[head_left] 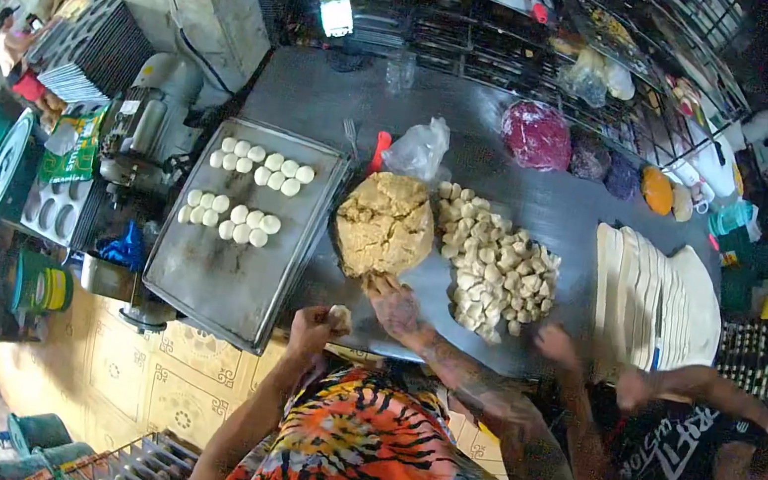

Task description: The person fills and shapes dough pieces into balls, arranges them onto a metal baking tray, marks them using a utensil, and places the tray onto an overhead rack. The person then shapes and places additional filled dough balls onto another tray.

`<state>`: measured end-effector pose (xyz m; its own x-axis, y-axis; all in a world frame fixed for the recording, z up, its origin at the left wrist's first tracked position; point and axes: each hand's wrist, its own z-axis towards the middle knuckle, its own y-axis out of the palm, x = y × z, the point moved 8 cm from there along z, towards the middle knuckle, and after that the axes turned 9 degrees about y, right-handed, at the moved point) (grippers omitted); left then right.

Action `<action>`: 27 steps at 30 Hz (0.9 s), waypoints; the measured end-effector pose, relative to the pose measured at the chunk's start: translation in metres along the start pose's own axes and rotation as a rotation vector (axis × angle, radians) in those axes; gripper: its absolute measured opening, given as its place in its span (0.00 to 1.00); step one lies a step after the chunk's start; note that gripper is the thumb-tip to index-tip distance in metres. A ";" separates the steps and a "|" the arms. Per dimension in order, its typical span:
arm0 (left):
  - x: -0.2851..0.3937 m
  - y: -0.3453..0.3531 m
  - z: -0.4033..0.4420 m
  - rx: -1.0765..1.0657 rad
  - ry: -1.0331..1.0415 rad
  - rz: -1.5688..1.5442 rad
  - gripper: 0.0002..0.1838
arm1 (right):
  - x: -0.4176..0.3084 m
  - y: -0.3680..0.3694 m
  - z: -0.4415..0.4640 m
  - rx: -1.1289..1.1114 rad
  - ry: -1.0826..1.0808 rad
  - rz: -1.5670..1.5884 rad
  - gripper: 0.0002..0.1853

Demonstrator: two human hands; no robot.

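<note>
Our left fingers (322,318) clasp dough (341,321); right fingers (383,288) touch the crumbly mound (385,222), grip unclear. Rounds (258,237) part-fill the tray (186,267); lumps (498,270) remain.

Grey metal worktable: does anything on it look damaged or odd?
The large round tan mound stands out: cracks run across its top, whereas the small round white dough balls on the grey rectangular metal tray look smooth. It may simply be crumbly.
</note>
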<state>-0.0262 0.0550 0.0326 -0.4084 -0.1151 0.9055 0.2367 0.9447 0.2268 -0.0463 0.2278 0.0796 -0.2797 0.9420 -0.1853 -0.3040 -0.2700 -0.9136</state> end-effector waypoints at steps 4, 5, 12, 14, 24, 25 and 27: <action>-0.034 0.003 0.003 0.222 0.030 -0.231 0.09 | 0.027 -0.013 0.002 -0.184 0.304 0.387 0.10; -0.030 0.010 0.006 0.228 0.036 -0.231 0.09 | 0.030 -0.017 0.004 -0.231 0.378 0.481 0.10; 0.021 0.047 0.058 -0.171 0.569 0.531 0.11 | 0.024 -0.027 -0.013 -0.306 0.681 0.812 0.09; 0.024 0.072 0.047 -0.389 1.170 1.255 0.12 | 0.017 -0.027 -0.016 -0.218 0.653 0.773 0.09; 0.089 0.016 0.052 -0.322 0.385 0.446 0.11 | -0.019 -0.033 0.006 -0.064 0.848 1.243 0.11; 0.089 0.012 0.055 -0.329 0.381 0.444 0.11 | -0.021 -0.028 0.005 -0.061 0.856 1.239 0.11; 0.093 0.009 0.058 -0.341 0.471 0.621 0.11 | -0.021 -0.015 0.001 -0.057 0.884 1.219 0.12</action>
<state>-0.1132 0.0711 0.0978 0.2751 0.2059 0.9391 0.5803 0.7432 -0.3329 -0.0371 0.2118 0.0975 0.3019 -0.0288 -0.9529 -0.2558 -0.9653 -0.0519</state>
